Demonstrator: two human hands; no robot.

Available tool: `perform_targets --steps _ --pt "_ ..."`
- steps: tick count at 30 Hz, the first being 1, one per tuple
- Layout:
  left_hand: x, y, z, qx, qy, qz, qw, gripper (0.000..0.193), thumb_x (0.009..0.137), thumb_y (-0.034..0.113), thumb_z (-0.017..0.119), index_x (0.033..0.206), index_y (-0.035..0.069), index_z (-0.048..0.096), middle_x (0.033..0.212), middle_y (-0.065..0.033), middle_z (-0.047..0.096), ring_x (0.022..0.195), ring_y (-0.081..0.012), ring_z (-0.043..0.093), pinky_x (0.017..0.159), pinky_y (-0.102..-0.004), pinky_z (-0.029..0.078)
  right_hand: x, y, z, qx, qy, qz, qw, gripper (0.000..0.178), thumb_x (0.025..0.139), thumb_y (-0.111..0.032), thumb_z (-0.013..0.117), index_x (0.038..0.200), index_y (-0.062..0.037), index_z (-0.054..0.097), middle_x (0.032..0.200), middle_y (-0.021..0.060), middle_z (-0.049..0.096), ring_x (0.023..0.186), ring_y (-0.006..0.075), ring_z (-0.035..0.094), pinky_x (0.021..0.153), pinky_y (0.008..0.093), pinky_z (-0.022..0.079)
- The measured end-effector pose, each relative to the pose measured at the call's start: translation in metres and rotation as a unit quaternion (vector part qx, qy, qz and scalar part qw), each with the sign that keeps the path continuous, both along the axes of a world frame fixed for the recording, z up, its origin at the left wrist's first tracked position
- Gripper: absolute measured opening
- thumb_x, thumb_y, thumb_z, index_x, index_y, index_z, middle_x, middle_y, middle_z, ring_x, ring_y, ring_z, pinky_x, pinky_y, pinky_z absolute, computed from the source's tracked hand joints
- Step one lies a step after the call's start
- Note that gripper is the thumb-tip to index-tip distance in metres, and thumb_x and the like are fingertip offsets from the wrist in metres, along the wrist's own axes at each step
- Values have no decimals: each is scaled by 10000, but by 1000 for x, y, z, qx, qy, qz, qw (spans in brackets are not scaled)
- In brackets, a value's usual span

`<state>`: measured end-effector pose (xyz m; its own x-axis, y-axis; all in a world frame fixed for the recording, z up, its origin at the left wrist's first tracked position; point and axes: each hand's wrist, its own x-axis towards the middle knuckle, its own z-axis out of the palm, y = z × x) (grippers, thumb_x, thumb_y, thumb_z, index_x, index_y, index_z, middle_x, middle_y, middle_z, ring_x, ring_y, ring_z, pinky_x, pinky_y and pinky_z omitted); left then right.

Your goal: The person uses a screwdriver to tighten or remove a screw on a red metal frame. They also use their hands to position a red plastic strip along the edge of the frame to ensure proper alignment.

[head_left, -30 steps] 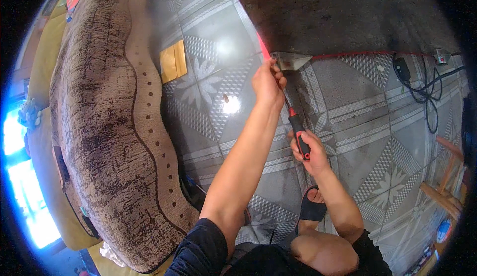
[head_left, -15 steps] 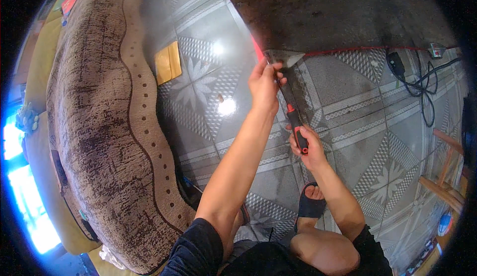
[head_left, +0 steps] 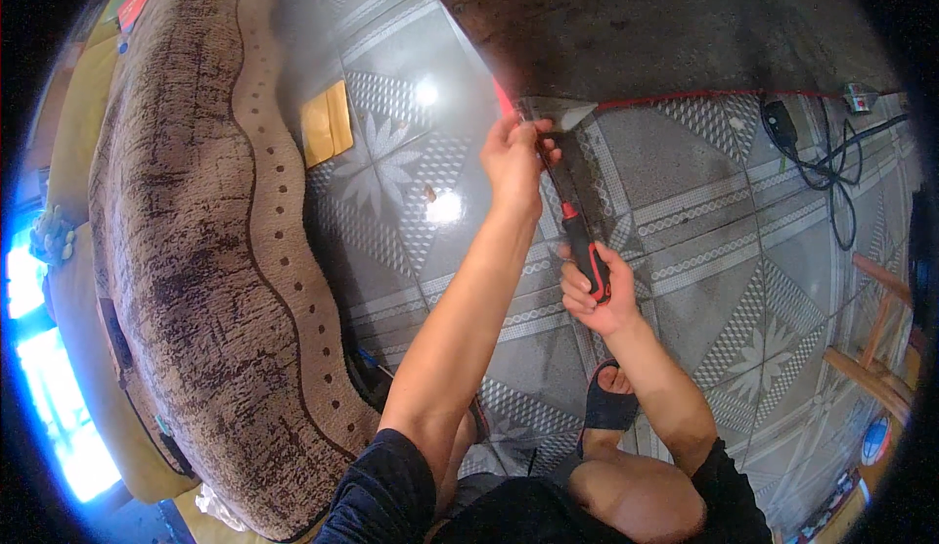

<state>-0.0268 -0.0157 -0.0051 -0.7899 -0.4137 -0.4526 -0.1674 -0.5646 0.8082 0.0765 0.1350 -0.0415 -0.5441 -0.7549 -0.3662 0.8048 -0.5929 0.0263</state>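
Observation:
A long screwdriver (head_left: 589,258) with a black and red handle slants up and to the left. My right hand (head_left: 604,294) is closed round its handle. Farther up, the fingers of my left hand (head_left: 514,158) are bent in a pinch about the far end of the dark shaft, and they hide its tip. Both the tip and my left fingers are at the near corner of a large dark panel (head_left: 646,25) with a red edge. A pale triangular piece (head_left: 572,113) sits at that corner, just right of my left fingers.
A brown patterned cover (head_left: 196,231) drapes over long furniture on the left. A tan envelope-like packet (head_left: 327,123) lies on the grey tiled floor (head_left: 685,241). Coiled black cable (head_left: 831,177) lies at the right, beyond a wooden frame (head_left: 866,383). My sandalled foot (head_left: 611,397) is below my right hand.
The screwdriver's handle has turned in my right hand, so more of its red stripe shows, and my right fingers have shifted round it. My left hand has moved slightly left.

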Motion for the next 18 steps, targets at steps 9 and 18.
perform_targets --steps 9,18 --pt "-17 4 0 -71 -53 26 996 119 861 119 510 865 0 513 743 -74 582 575 -144 544 515 -277 505 4 -8 18 462 240 -29 854 187 820 -203 574 848 -18 584 594 -2 490 494 81 417 442 225 328" --pt "-21 11 0 -39 -55 133 989 66 824 79 527 780 30 525 648 -56 544 481 -98 455 389 -210 325 10 -24 28 448 222 -59 864 307 844 -238 541 1045 -7 522 628 28 481 477 93 405 438 230 332"
